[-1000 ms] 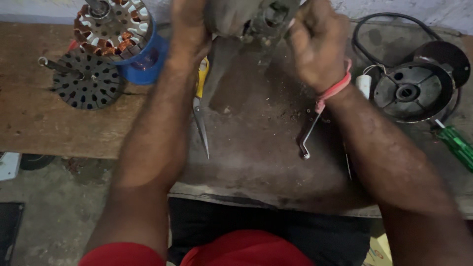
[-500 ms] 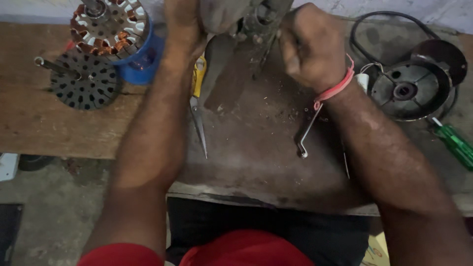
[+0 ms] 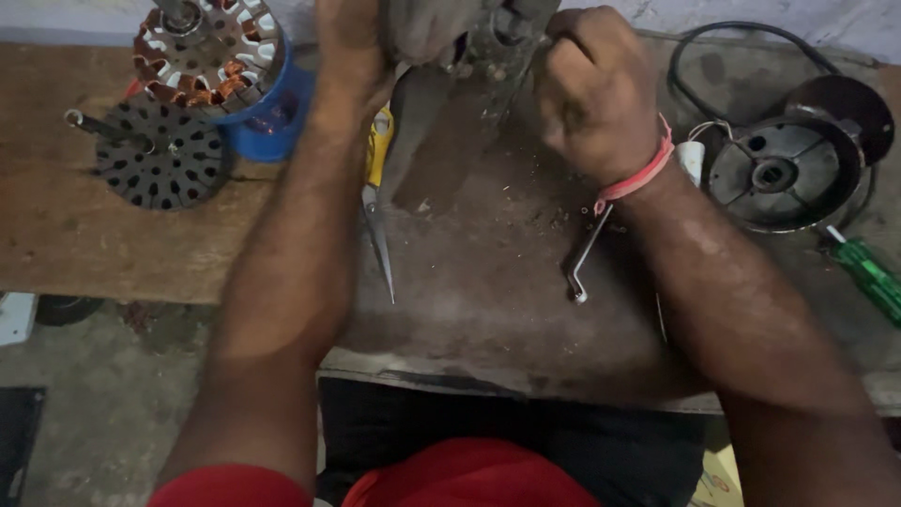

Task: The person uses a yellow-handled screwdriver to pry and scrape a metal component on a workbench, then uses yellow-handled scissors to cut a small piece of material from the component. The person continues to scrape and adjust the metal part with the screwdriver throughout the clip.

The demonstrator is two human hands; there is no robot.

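Worn brown wooden counter carrying everything. Gripping a grimy grey metal motor housing at the far edge: left hand wrapped around its left side, right hand clenched in a fist beside it. Housing cut off by the frame, long axis unclear. Lying below: yellow-handled needle-nose pliers pointing toward the body, bent steel hex key.

A rough, matt wooden bench carries a dull grey metal housing and a glossy green plastic-handled screwdriver.
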